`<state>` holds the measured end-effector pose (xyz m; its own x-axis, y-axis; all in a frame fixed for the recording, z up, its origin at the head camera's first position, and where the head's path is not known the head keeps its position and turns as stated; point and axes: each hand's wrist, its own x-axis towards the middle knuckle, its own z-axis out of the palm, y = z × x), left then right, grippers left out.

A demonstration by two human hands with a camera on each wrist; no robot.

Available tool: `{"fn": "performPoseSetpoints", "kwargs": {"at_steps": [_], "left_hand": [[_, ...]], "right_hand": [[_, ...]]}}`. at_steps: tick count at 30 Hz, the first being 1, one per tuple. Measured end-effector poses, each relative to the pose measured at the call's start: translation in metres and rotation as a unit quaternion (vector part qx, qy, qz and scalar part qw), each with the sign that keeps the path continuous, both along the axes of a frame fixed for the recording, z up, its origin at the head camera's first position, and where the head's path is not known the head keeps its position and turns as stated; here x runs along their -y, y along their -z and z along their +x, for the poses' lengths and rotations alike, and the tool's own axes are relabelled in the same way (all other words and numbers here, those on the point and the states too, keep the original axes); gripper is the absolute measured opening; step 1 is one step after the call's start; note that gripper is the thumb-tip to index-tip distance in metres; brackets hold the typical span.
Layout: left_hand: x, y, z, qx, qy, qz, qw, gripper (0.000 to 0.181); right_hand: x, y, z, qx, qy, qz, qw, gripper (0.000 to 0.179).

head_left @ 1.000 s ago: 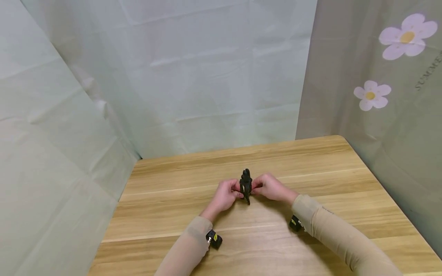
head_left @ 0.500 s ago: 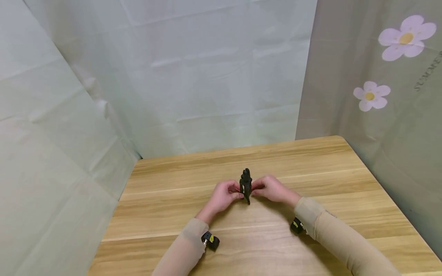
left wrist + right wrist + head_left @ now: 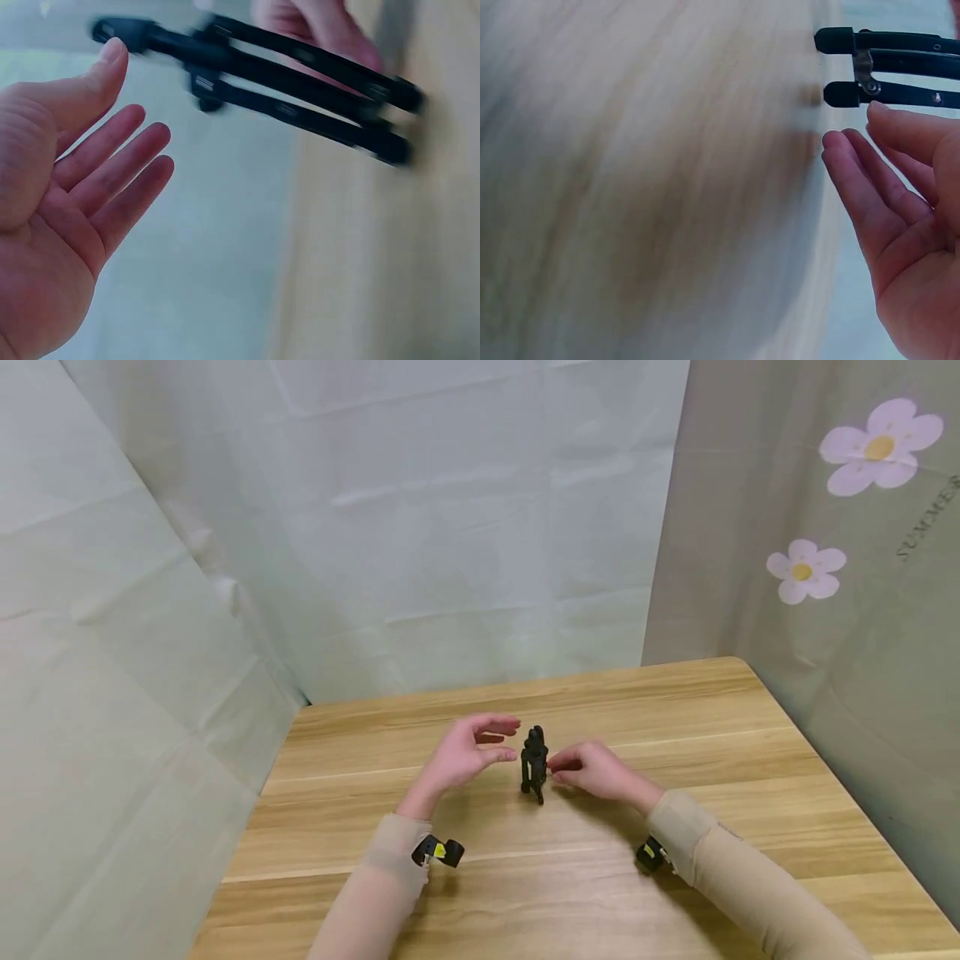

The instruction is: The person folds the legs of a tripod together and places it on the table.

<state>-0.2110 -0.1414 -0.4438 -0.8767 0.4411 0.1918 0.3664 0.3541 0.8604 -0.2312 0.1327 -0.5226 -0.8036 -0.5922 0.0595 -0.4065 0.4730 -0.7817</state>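
A small black tripod [image 3: 535, 753] stands upright on the wooden table, its legs folded close together. To its left my left hand [image 3: 459, 755] is raised beside the tripod's upper part, thumb and fingers apart and holding nothing. The left wrist view shows that palm [image 3: 45, 255] facing the camera, with the thumb tip overlapping the tripod's head [image 3: 124, 34]. On the other side my right hand [image 3: 596, 770] is low beside the legs. In the right wrist view its fingers are extended, and the thumb tip lies right at a tripod leg [image 3: 911, 94].
The wooden table [image 3: 360, 810] stretches around both hands. Pale cloth [image 3: 465, 527] hangs behind it and on the left, and a curtain with flowers [image 3: 801, 572] hangs on the right. A small black camera [image 3: 438, 850] is strapped to each sleeved wrist.
My left hand has let go of the tripod's lower part, spread its fingers and moved up and left. The right hand has eased slightly right, away from the legs. The tripod stays in place.
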Motion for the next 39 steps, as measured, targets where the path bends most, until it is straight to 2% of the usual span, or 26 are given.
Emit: {"fn": "performPoseSetpoints", "kwargs": {"at_steps": [3,7,10,14,20,30,39], "left_hand": [[-0.006,-0.021,-0.001,-0.076,0.027,-0.038,0.996,0.046],[-0.016,-0.04,-0.003,-0.145,0.067,-0.101,0.982,0.046],[-0.023,-0.049,-0.006,-0.163,0.1,-0.138,0.9718,0.045],[-0.03,-0.056,-0.01,-0.174,0.134,-0.168,0.9609,0.04],[-0.033,-0.059,-0.014,-0.191,0.159,-0.188,0.9501,0.028],[-0.032,-0.061,-0.014,-0.172,0.147,-0.194,0.9546,0.031],[-0.032,-0.06,-0.014,-0.157,0.143,-0.176,0.9612,0.03]], "right_hand": [[-0.004,-0.003,0.0,0.006,0.001,-0.001,1.0,0.023],[-0.009,-0.008,0.001,0.009,0.002,-0.008,0.9999,0.025],[-0.012,-0.011,0.0,0.008,0.004,-0.014,0.9999,0.025],[-0.015,-0.012,-0.001,0.006,0.008,-0.018,0.9998,0.025],[-0.016,-0.011,-0.001,0.007,0.01,-0.019,0.9998,0.026],[-0.015,-0.01,0.0,0.016,0.007,-0.034,0.9993,0.025],[-0.012,-0.009,0.001,0.009,0.001,-0.03,0.9995,0.024]]}}
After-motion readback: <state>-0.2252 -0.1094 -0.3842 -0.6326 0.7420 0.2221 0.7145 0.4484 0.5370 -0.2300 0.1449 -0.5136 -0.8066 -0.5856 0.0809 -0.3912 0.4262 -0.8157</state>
